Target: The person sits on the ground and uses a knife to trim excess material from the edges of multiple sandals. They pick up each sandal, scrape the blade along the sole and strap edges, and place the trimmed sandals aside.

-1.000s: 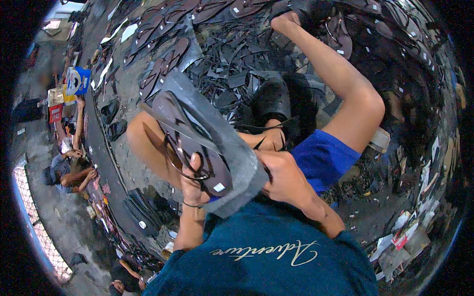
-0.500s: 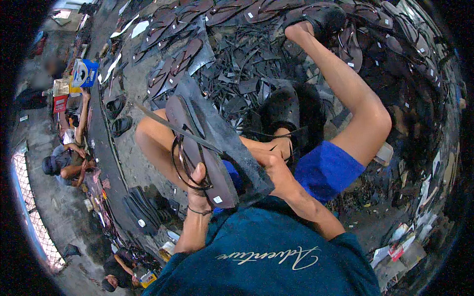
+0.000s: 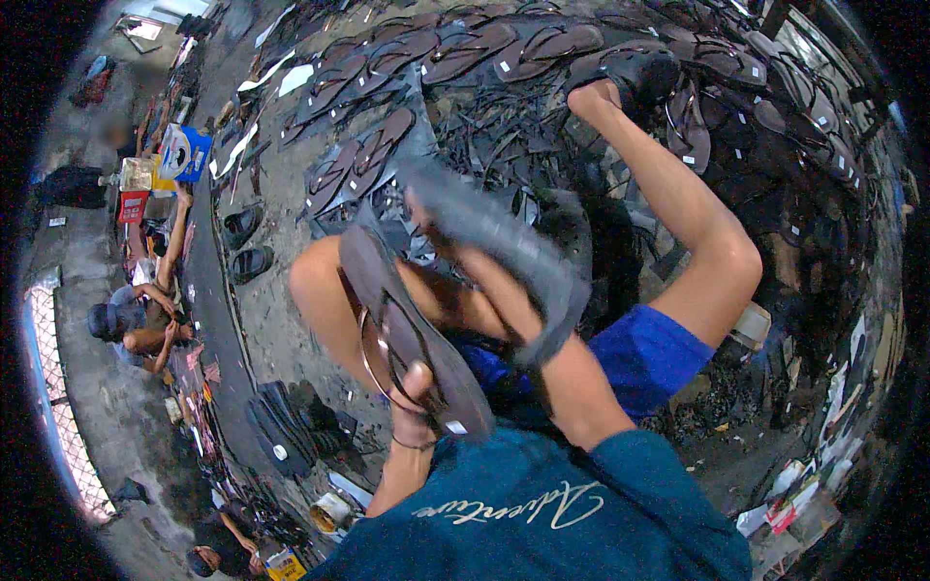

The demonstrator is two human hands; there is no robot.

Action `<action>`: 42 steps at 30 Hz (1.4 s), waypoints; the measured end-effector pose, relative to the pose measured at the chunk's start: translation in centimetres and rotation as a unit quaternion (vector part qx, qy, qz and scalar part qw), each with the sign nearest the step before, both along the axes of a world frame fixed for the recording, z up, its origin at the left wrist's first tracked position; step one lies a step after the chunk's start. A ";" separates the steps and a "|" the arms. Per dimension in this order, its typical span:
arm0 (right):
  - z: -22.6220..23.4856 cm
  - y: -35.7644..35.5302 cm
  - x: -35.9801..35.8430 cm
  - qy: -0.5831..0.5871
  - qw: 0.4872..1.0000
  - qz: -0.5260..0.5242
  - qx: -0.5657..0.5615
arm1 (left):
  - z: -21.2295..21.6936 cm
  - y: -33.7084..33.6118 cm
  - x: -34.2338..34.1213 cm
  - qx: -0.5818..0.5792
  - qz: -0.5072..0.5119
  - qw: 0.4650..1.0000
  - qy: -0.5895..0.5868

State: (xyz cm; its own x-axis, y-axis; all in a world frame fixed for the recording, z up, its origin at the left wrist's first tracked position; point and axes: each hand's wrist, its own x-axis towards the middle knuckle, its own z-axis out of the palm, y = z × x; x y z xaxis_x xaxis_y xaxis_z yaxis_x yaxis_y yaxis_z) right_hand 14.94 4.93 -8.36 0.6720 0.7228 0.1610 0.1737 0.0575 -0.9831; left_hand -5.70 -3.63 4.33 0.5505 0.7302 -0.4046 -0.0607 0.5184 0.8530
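Note:
My left hand (image 3: 415,395) is closed around the heel half of a dark brown flip-flop (image 3: 387,300), thumb on top beside the shiny strap. The flip-flop is tilted, toe away from me, with a small white sticker at its heel. My right hand (image 3: 426,218) is stretched forward past the flip-flop, blurred by motion. A dark grey rubber sheet (image 3: 513,232), also smeared, moves with it and hides part of the hand and forearm. Its fingers do not show clearly, but the sheet appears to be in its grip.
Rows of finished-looking brown flip-flops (image 3: 470,53) curve along the far side. Black rubber scraps (image 3: 494,145) cover the floor between my legs. Black sandals (image 3: 247,247) and stacked dark strips (image 3: 281,421) lie at left. Other people (image 3: 145,320) sit farther left near boxes (image 3: 184,153).
The rubber sheet, formerly against the flip-flop's underside, has come apart from it and swung forward and right. My right hand has reached forward. The left hand still holds the flip-flop, shifted slightly right.

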 end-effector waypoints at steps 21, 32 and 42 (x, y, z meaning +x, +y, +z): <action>9.5 -24.6 -5.9 -0.102 0.986 0.109 -0.076 | 6.3 9.7 0.0 0.066 -0.011 0.988 0.141; 9.9 -21.8 -6.5 -0.203 0.975 0.062 -0.061 | 2.8 9.0 -4.0 0.022 -0.041 0.998 0.043; 16.5 -20.3 -2.3 -0.242 0.954 0.114 -0.134 | 4.0 8.6 -3.1 0.091 -0.101 0.990 0.030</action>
